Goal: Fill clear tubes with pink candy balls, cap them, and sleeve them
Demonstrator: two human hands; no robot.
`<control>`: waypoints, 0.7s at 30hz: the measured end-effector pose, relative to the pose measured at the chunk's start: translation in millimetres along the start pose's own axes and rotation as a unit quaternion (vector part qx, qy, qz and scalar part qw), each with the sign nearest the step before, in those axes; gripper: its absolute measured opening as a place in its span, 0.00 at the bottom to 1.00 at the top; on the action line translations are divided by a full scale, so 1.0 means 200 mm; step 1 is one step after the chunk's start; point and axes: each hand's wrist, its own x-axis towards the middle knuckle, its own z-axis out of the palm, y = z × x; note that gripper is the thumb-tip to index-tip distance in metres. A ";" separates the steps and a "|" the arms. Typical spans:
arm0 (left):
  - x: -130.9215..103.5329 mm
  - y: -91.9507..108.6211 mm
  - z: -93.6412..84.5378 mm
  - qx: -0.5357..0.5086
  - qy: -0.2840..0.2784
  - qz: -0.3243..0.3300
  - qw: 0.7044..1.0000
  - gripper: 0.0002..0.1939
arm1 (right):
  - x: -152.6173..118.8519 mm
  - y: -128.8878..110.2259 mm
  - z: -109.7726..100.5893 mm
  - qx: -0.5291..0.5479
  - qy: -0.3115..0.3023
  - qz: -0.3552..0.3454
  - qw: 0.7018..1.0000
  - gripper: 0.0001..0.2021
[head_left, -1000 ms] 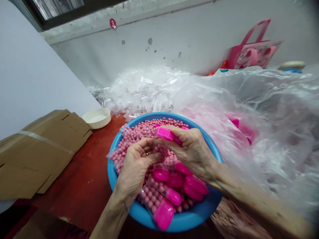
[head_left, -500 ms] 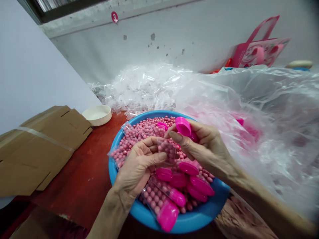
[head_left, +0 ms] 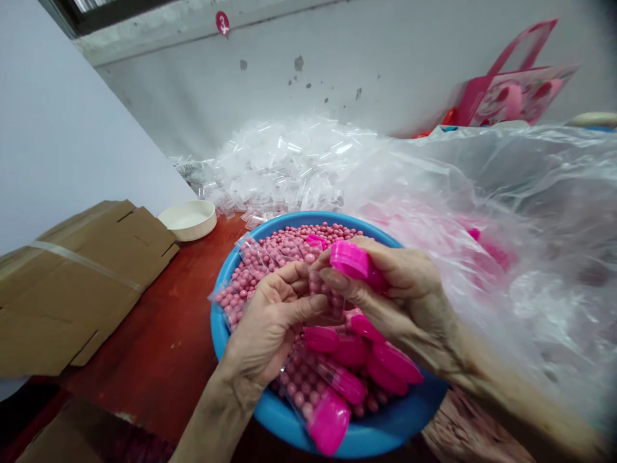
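"What do the hands hold, taking the blue basin (head_left: 405,427) as a clock with twelve at its far rim?"

"The left hand (head_left: 270,318) reaches in from seven o'clock, thumb and fingers pinched on a small clear packet (head_left: 333,303) of pink beads, above the basin's middle."

"And the right hand (head_left: 405,286)?"

"It comes from four o'clock, fingers curled around a pink cap (head_left: 348,260), with more pink plastic tucked behind it. The thumb tip is at the packet's top; whether it presses there, one cannot tell."

"What lies in the basin?"

"Loose beads (head_left: 328,230) towards twelve, a capped packet (head_left: 330,421) at six, and glossy pink pieces (head_left: 393,363) around four."

"Beyond the rim?"

"A white dish (head_left: 189,224) at ten, folded cardboard (head_left: 87,276) at nine, a heap of clear packaging (head_left: 289,157) between eleven and twelve, and plastic sheeting (head_left: 554,257) at three."
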 end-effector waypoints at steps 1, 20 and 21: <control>0.00 0.00 0.00 0.000 0.007 0.002 1.000 0.09 | 0.00 0.00 0.01 -0.002 -0.001 -0.012 1.000 0.04; 0.01 -0.02 0.00 0.047 0.094 0.090 0.990 0.12 | 0.02 0.21 0.01 -0.039 -0.043 0.141 0.988 0.14; 0.01 -0.02 0.00 0.050 0.094 0.095 0.990 0.12 | 0.01 0.24 0.01 -0.056 -0.088 0.136 0.985 0.14</control>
